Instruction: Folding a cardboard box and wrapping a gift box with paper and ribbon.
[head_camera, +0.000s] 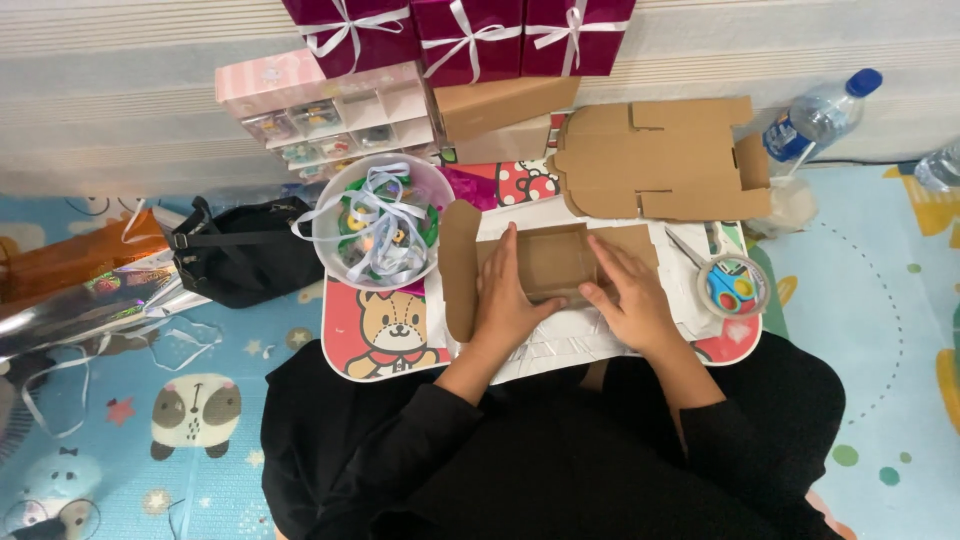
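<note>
The brown cardboard box (548, 262), half folded, lies at the centre of the frame on white paper (580, 340) spread over a small lap table (385, 335) printed with a bear. It is pressed from both sides: the left hand (505, 305) is laid flat against its left wall, fingers stretched forward and together, and the right hand (630, 300) is set against its right wall, thumb hooked toward the near edge. Neither hand is closed around anything; both are held open, palms down, with the wrists bent in from the dark sleeves at the bottom of the frame. A rounded flap (459, 270) stands loose just left of the left hand, and it is judged that uneven pressure could let this flap spring back or crease the thin walls out of square. The box could also slide on the smooth paper if one hand is pushed harder than the other. Just right of the right hand a small round container (733, 285) with coloured pieces is seen, with scissors (685, 247) beside it. To the upper left of the box a clear bowl (383, 222) of ribbons and trinkets is placed, near enough to be knocked by the left elbow. Farther up, a flat unfolded box blank (660, 160) lies, with a water bottle (822, 115) at the upper right, and magenta gift boxes (465, 35) tied with white ribbon are stacked along the top edge.
</note>
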